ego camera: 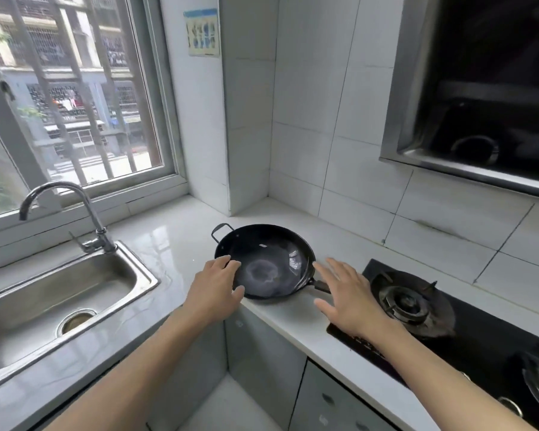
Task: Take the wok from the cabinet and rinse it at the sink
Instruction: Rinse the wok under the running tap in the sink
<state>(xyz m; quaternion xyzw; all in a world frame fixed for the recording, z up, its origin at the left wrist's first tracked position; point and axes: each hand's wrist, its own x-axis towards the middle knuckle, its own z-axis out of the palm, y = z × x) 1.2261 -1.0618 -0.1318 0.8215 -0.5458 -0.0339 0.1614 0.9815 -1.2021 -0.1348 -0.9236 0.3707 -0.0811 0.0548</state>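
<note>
The wok [268, 262] sits on the surface [175, 231] by the sink [75, 293]. Left hand [213, 289] and right hand [350, 298] flank it, each grip loose, holding nothing, seemingly ready to lift.

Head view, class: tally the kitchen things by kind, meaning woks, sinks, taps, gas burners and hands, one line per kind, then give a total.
Woks: 1, the black wok on the counter
Sinks: 1, the steel sink
Taps: 1, the tap
Gas burners: 1 in full view, the burner
Hands: 2, the left hand and the right hand
Total: 6
</note>
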